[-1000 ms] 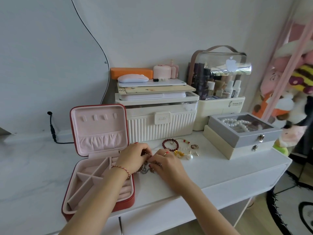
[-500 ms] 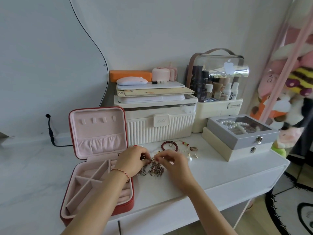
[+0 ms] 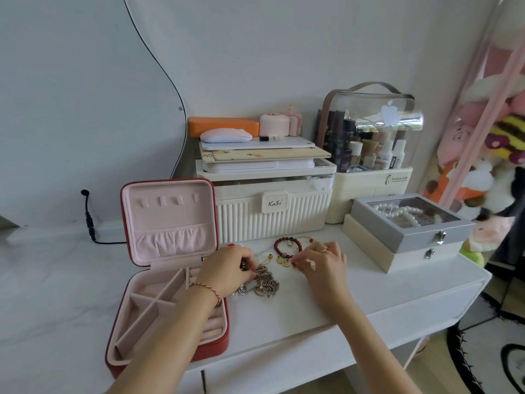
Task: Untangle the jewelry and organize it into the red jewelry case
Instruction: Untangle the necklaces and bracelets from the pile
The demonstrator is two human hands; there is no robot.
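The red jewelry case (image 3: pixel 215 344) lies open at the left of the white table, its pink lid upright and its divided tray empty. A tangle of silver and gold chains (image 3: pixel 266 282) lies just right of the case. My left hand (image 3: pixel 227 269) pinches the tangle's left side. My right hand (image 3: pixel 322 261) is farther right, its fingertips pinched on a thin gold chain with coin charms (image 3: pixel 283 261) that runs back toward the tangle. A dark red bead bracelet (image 3: pixel 286 247) lies just behind the charms, next to a thin bracelet with red beads (image 3: pixel 308 239).
A white ribbed storage box (image 3: pixel 272 220) stands behind the jewelry. A clear cosmetics organizer (image 3: pixel 369 137) stands further right. A grey glass-lidded box of pearls (image 3: pixel 409 223) sits on a cream box at right. A black cable (image 3: pixel 88 220) runs along the wall. Plush toys hang at far right.
My right hand has moved right, away from the tangle, drawing the gold charm chain out with it. My left hand has stayed on the tangle.
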